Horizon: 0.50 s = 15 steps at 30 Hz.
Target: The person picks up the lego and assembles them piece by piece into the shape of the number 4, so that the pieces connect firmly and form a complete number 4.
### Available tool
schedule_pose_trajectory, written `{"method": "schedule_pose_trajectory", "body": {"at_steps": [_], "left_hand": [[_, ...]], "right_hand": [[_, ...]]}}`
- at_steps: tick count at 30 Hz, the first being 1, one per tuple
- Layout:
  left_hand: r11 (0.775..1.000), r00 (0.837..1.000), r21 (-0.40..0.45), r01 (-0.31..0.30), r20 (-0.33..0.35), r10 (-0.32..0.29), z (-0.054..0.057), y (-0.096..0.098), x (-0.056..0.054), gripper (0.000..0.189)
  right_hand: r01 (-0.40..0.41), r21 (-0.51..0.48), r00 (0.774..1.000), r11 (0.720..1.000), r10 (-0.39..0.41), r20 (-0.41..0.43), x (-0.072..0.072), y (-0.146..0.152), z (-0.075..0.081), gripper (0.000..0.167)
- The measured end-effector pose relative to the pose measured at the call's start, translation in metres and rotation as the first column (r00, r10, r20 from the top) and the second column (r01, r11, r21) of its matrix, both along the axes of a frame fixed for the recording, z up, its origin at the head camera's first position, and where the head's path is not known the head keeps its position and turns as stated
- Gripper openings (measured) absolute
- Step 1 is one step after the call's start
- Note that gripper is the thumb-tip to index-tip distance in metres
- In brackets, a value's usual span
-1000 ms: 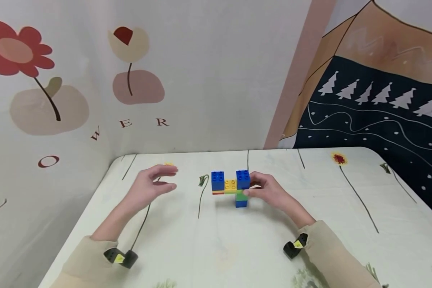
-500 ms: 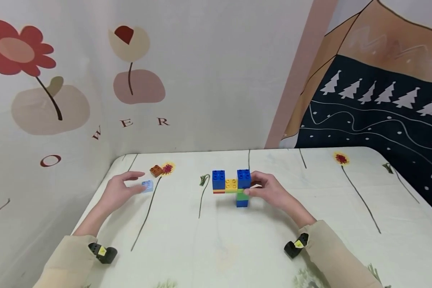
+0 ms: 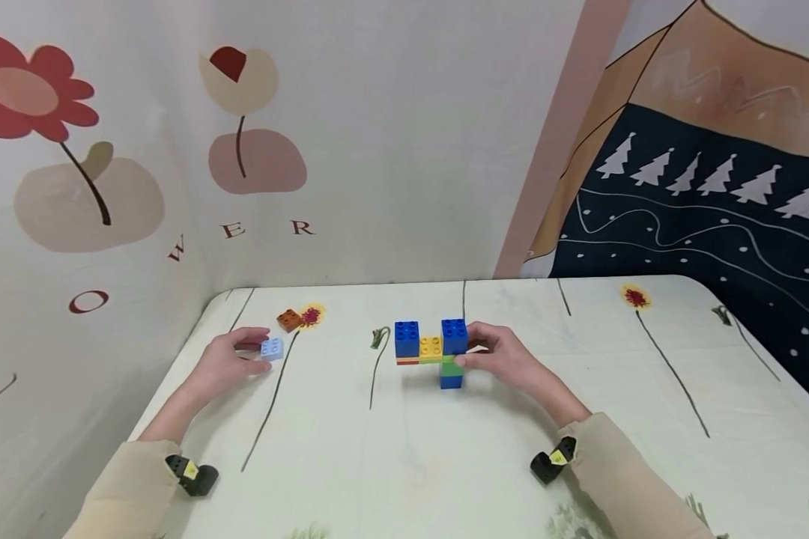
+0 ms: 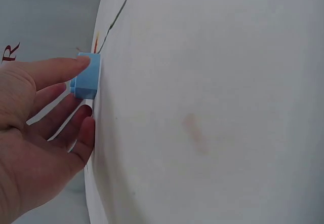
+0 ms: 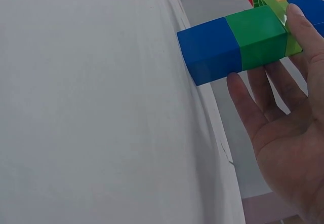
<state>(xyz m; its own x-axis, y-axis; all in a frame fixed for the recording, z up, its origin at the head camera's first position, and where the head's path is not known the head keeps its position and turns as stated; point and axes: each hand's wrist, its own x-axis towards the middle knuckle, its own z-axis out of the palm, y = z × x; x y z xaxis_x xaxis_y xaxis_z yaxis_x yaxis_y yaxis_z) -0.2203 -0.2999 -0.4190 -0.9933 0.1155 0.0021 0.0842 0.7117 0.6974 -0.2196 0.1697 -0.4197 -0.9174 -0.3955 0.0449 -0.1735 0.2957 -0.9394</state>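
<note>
At the left of the table, my left hand [image 3: 225,359] reaches round a light blue toy brick [image 3: 272,349], studs up. In the left wrist view the thumb lies against the near side of that brick [image 4: 88,76], with curled fingers on its other side. Farther right, my right hand [image 3: 505,358] holds a structure of joined toy bricks [image 3: 431,346] by its right side, thumb in front. Two dark blue bricks stand on top with yellow between them. Below, a green brick [image 5: 257,35] sits over a blue brick [image 5: 210,50]; red shows under the left end.
A brown toy brick [image 3: 289,320] lies just behind the light blue one, beside a printed sunflower. The white flowered cloth [image 3: 377,464] covers the table, and a pale printed curtain [image 3: 391,150] rises at its far edge.
My left hand has moved left from near the middle, uncovering the brown and light blue bricks, then closed in around the light blue one. My right hand and its brick structure have stayed put.
</note>
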Motion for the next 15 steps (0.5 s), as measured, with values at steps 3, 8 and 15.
{"method": "schedule_pose_trajectory", "body": {"at_steps": [3,8,15], "left_hand": [[1.000,1.000,-0.004,-0.005,-0.001,0.005,-0.0022,0.0006,-0.0012,0.060],[1.000,1.000,0.002,-0.013,-0.010,0.013,-0.0059,0.0009,-0.0042,0.054],[1.000,1.000,-0.011,-0.017,-0.025,0.016,-0.0079,0.0000,-0.0054,0.043]], "right_hand": [[0.009,0.003,1.000,1.000,-0.009,0.006,0.0006,-0.0001,0.0002,0.038],[0.011,0.008,1.000,1.000,-0.011,0.003,0.0012,0.0001,0.0006,0.039],[0.000,-0.001,1.000,1.000,0.000,-0.003,0.0001,0.0000,-0.0008,0.039]]}}
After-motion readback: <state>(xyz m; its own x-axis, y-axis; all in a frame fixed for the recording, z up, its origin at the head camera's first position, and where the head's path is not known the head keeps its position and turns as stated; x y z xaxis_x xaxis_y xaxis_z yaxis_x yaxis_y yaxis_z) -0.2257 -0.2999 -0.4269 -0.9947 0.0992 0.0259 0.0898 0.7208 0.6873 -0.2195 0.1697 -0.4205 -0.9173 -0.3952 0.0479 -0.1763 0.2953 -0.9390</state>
